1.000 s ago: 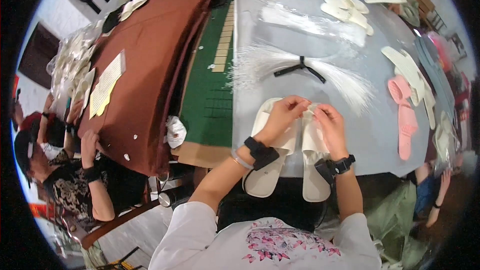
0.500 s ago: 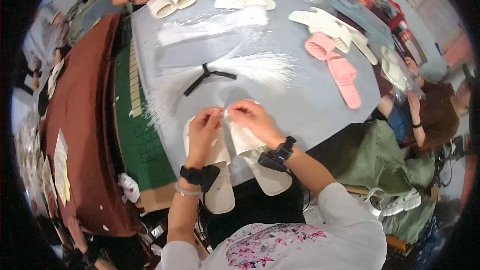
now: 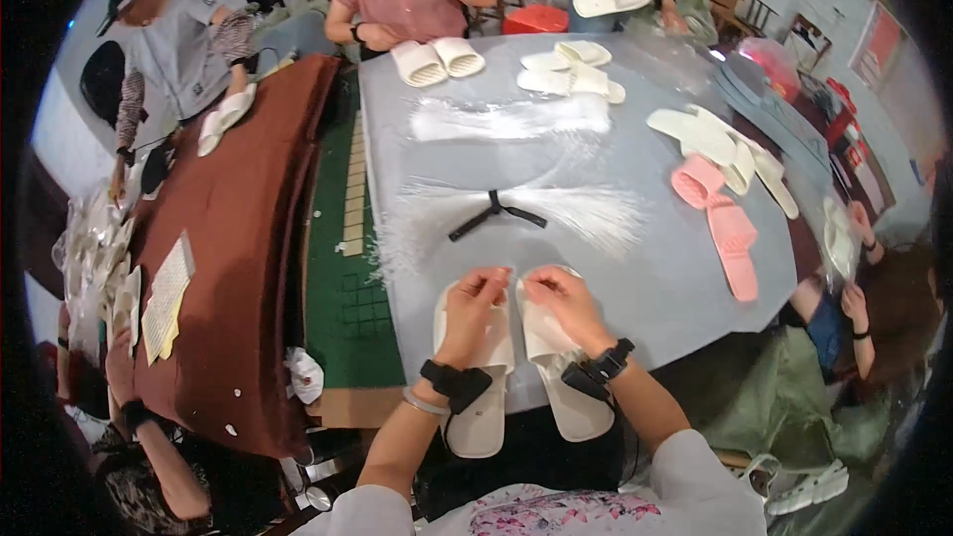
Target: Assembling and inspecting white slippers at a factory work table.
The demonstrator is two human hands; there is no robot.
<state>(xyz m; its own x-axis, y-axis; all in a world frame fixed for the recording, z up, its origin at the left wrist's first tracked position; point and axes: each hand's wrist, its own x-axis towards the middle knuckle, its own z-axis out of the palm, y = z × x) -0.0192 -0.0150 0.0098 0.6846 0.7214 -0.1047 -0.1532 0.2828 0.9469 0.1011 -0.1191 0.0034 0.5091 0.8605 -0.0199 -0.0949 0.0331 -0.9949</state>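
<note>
Your left hand (image 3: 473,313): over left cream slipper (image 3: 480,425) | your right hand (image 3: 568,308): over right cream slipper (image 3: 584,415) | both: fingertips look pressed together; what they pinch, I cannot tell

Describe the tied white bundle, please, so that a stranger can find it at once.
Start at the grey table and find the left hand and right hand over white slippers at its near edge. Just beyond them lies the bundle, its thin strands fanning to both sides. A black tie round its middle sets it apart from the untied white bundle behind.
</note>
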